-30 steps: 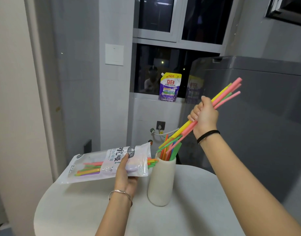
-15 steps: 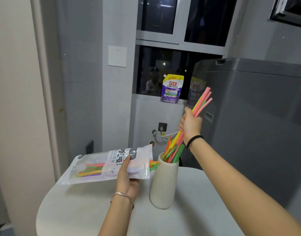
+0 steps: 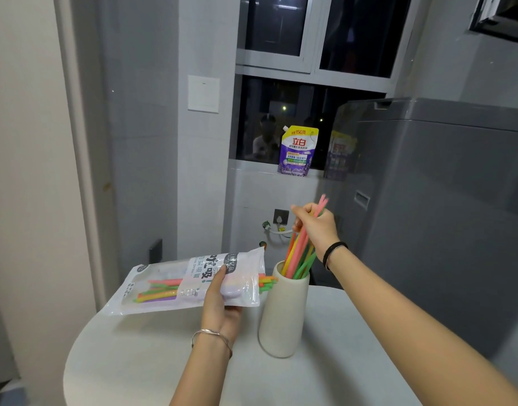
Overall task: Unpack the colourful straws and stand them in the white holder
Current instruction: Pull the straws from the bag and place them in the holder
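So nearest the camera the left hand (image 3: 222, 303) is gripping the straw packet (image 3: 190, 281) from underneath, thumb pressing on the printed front, holding it roughly level just above the round white desk (image 3: 140, 361). The grip there is closed firmly on the packet. Plenty of straws are sitting inside it, and a few orange and green ends (image 3: 268, 282) are poking out of the open mouth, right beside the rim of the white holder (image 3: 282, 312). The holder is standing upright on the desk just to the right of that hand. A bit further back, the right hand (image 3: 316, 227) is hovering above the holder with its fingers curled around a bunch of straws (image 3: 298, 253) in pink, yellow, orange and green, whose lower ends are already sitting down inside the holder while the tops are sticking out past the knuckles. So that grip is closed on the bunch, though how tightly I can't tell. I'd say this is the drop-in step for this batch: next the hand needs to let go so they settle against the rim, then go back to the packet mouth for another pull. Behind it all, a purple detergent pouch (image 3: 298, 150) is sitting on the window sill next to a grey appliance (image 3: 442, 200).
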`<action>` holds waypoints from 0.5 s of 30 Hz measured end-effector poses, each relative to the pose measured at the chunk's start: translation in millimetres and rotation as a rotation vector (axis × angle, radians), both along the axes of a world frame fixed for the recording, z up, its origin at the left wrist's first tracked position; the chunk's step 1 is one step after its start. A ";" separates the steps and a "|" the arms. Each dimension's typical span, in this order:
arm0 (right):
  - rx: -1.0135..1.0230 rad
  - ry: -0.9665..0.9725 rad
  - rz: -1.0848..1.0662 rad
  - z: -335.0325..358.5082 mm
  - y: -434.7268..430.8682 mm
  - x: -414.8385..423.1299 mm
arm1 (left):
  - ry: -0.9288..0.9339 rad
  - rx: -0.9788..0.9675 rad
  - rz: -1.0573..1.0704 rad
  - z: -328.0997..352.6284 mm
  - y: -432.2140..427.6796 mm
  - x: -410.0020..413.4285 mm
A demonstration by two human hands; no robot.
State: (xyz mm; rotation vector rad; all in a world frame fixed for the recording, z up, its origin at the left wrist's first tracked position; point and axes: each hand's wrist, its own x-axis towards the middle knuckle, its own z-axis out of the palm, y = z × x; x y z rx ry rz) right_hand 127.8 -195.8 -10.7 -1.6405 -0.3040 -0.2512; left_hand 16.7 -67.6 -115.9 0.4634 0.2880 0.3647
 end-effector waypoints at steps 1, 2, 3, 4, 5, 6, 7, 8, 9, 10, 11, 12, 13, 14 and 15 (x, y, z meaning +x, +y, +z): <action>-0.019 -0.011 0.004 -0.5 -0.2 0.6 | 0.000 -0.003 0.000 0.4 -0.2 -0.5; -0.024 -0.015 0.012 -0.9 -0.7 1.0 | 0.001 -0.006 0.002 0.4 -0.3 -0.8; -0.020 -0.013 0.021 -1.2 -1.0 1.3 | 0.002 -0.010 0.004 0.4 -0.5 -1.0; -0.016 -0.009 0.028 -1.3 -1.6 1.1 | 0.001 -0.016 0.006 -0.1 -0.5 -1.1; -0.015 -0.009 0.032 -0.9 -2.1 0.7 | 0.001 -0.019 0.007 -0.3 -0.6 -1.3; -0.018 -0.014 0.037 -0.3 -2.8 0.1 | 0.002 -0.019 0.005 -0.5 -0.8 -1.5; -0.019 -0.025 0.045 0.8 -3.1 -0.6 | 0.003 -0.018 0.003 -0.5 -1.0 -1.6; -0.017 -0.036 0.055 2.3 -3.4 -1.8 | 0.002 -0.017 0.002 -0.5 -1.3 -1.7; -0.013 -0.046 0.067 4.4 -3.5 -3.3 | -0.001 -0.018 0.000 -0.4 -1.4 -2.1; -0.012 -0.057 0.078 7.2 -3.5 -5.3 | -0.003 -0.019 -0.002 -0.2 -1.5 -2.5; -0.014 -0.069 0.088 10.3 -3.4 -7.6 | -0.002 -0.017 -0.005 -0.1 -1.7 -2.8; -0.013 -0.083 0.097 13.4 -3.6 -10.9 | 0.000 -0.011 -0.009 0.0 -2.1 -3.2; -0.011 -0.101 0.102 15.7 -3.8 -15.0 | 0.001 -0.003 -0.012 0.3 -2.6 -3.7; -0.005 -0.120 0.109 16.9 -3.6 -20.2 | 0.001 0.002 -0.009 0.4 -3.1 -4.2; 0.008 -0.136 0.118 16.1 -2.8 -26.4 | 0.002 0.007 -0.001 0.6 -3.5 -4.2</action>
